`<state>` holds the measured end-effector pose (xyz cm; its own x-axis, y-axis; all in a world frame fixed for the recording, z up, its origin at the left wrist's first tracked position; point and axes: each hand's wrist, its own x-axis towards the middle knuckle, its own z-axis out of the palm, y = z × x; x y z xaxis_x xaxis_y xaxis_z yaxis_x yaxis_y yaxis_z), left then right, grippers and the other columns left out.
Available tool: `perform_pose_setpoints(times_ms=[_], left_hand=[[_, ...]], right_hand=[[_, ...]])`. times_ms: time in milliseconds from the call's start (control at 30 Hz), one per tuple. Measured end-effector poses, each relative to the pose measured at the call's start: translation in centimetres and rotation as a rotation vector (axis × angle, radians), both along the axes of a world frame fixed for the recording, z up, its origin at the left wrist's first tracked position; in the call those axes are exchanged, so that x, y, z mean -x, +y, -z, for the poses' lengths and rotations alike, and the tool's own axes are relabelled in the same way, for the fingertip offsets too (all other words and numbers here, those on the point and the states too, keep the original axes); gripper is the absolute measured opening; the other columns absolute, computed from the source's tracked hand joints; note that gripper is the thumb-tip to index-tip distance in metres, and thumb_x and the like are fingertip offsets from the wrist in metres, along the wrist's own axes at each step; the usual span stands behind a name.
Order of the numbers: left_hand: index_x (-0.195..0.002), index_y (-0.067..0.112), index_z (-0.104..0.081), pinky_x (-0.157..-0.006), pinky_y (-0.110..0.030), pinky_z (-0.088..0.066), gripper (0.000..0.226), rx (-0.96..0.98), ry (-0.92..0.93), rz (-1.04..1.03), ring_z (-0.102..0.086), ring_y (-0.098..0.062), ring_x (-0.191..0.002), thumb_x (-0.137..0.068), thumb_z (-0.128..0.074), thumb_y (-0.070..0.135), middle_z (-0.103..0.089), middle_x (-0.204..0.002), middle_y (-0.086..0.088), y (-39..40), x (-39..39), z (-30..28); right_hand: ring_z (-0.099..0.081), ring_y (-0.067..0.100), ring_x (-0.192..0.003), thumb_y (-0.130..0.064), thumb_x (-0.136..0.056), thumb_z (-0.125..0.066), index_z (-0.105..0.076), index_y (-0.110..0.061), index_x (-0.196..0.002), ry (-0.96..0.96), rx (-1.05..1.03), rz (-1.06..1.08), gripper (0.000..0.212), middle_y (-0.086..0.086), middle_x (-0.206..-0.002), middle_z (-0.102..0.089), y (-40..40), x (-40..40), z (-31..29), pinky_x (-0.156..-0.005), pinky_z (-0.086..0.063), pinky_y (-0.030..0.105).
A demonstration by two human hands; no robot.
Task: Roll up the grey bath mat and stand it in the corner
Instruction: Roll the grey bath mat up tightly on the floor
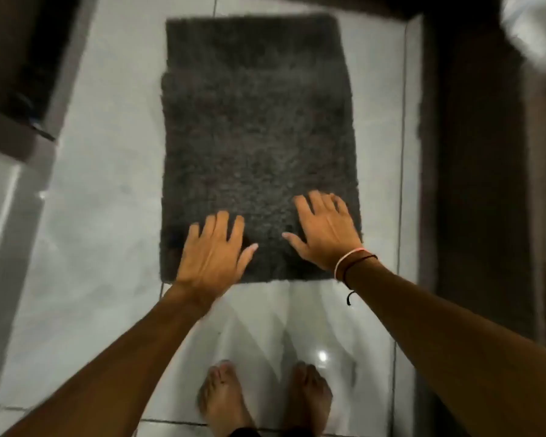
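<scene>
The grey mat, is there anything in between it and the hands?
No. Nothing visible lies between them. The left hand and the right hand are spread open, palms down, over the near end of the grey bath mat, which lies flat and unrolled on the white tiled floor. Whether they press on it is unclear.

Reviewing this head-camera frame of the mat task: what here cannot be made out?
- Whether the left hand and right hand press on the grey bath mat or hover above it: motion blur.
- The mat's underside: it lies flat on the tiled floor.
- The corner meant for it: none identifiable; the frame edges are dark and blurred.
- The white object top right: cropped, blurred.
</scene>
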<state>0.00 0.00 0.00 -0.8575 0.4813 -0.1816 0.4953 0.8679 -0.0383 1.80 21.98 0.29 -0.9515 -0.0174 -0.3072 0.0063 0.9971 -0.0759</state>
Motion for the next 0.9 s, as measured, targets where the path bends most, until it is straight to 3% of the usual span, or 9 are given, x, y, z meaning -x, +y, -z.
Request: perform_pose_setpoints(times_ms=[100,167,233,300,400,533,700,800,900], left_hand=[[-0.12,0.006,-0.069,-0.082,-0.048,-0.054,0.055,0.067,-0.147,0.164,-0.066,-0.037,-0.103,-0.095,-0.052,0.052,-0.067,-0.121,-0.021,-0.3,-3.8,11.5],[-0.126,0.005,-0.068,-0.087,-0.048,-0.055,0.059,0.098,-0.12,0.224,-0.066,-0.039,-0.109,-0.091,-0.062,0.052,-0.068,-0.126,-0.021,-1.3,-6.2,17.4],[-0.127,0.006,-0.068,-0.087,-0.05,-0.055,0.056,0.074,0.003,0.219,-0.069,-0.038,-0.11,-0.089,-0.067,0.047,-0.07,-0.126,-0.02,-2.3,-7.0,21.8],[-0.121,0.01,-0.071,-0.08,-0.047,-0.053,0.043,0.027,0.205,0.265,-0.072,-0.035,-0.103,-0.095,-0.063,0.043,-0.074,-0.12,-0.015,-2.6,-6.5,23.3],[-0.099,0.013,-0.066,-0.066,-0.04,-0.046,0.021,-0.064,0.362,0.338,-0.065,-0.031,-0.078,-0.104,-0.056,0.031,-0.07,-0.092,-0.008,-1.7,-4.5,24.0],[-0.075,0.015,-0.05,-0.062,-0.04,-0.038,0.036,-0.051,0.396,0.359,-0.052,-0.029,-0.066,-0.109,-0.042,0.021,-0.052,-0.067,-0.006,-0.6,-1.5,23.3],[-0.064,0.014,-0.057,-0.065,-0.035,-0.046,0.044,-0.094,0.38,0.397,-0.058,-0.029,-0.062,-0.106,-0.047,0.023,-0.059,-0.047,-0.008,0.7,2.3,22.6],[-0.067,0.013,-0.062,-0.065,-0.037,-0.047,0.042,-0.08,0.354,0.331,-0.06,-0.029,-0.065,-0.104,-0.047,0.024,-0.055,-0.045,-0.006,1.6,4.4,22.5],[-0.083,0.012,-0.064,-0.066,-0.04,-0.047,0.036,-0.098,0.397,0.188,-0.061,-0.029,-0.073,-0.105,-0.049,0.036,-0.064,-0.067,-0.009,1.8,5.7,21.9]], right_hand=[[-0.06,0.037,-0.111,-0.052,-0.09,-0.064,-0.058,-0.01,-0.13,-0.03,0.074,-0.145,0.058,0.015,-0.125,-0.06,-1.2,-4.2,11.7,-0.09,-0.047,0.046],[-0.061,0.035,-0.107,-0.061,-0.088,-0.063,-0.063,-0.011,-0.125,-0.03,0.087,-0.19,0.063,0.013,-0.12,-0.063,-1.7,-7.9,17.6,-0.088,-0.047,0.044],[-0.065,0.035,-0.102,-0.071,-0.083,-0.063,-0.07,-0.009,-0.118,0.136,0.075,-0.182,0.071,0.014,-0.116,-0.069,-2.1,-9.5,21.9,-0.089,-0.048,0.044],[-0.066,0.033,-0.091,-0.071,-0.085,-0.063,-0.073,-0.009,-0.106,0.331,0.087,-0.175,0.067,0.013,-0.103,-0.072,-2.6,-8.9,23.1,-0.083,-0.048,0.043],[-0.065,0.03,-0.072,-0.058,-0.096,-0.061,-0.072,-0.013,-0.082,0.523,0.067,-0.214,0.048,0.008,-0.077,-0.068,-2.7,-6.5,23.5,-0.069,-0.049,0.04],[-0.069,0.029,-0.062,-0.038,-0.1,-0.062,-0.07,-0.016,-0.065,0.59,-0.029,-0.151,0.042,0.004,-0.061,-0.071,-3.2,-3.6,22.7,-0.069,-0.055,0.035],[-0.068,0.03,-0.074,-0.037,-0.096,-0.072,-0.077,-0.012,-0.082,0.724,0.144,-0.088,0.029,0.008,-0.085,-0.078,-2.1,-5.7,21.8,-0.073,-0.046,0.042],[-0.07,0.031,-0.121,-0.037,-0.094,-0.075,-0.078,-0.009,-0.118,0.655,0.082,-0.14,0.037,0.009,-0.133,-0.073,-1.6,-8.7,22.6,-0.099,-0.048,0.05],[-0.053,0.029,-0.143,-0.033,-0.1,-0.067,-0.062,-0.009,-0.141,0.562,0.029,-0.18,0.047,0.009,-0.151,-0.058,-0.6,-7.2,23.6,-0.114,-0.042,0.057]])
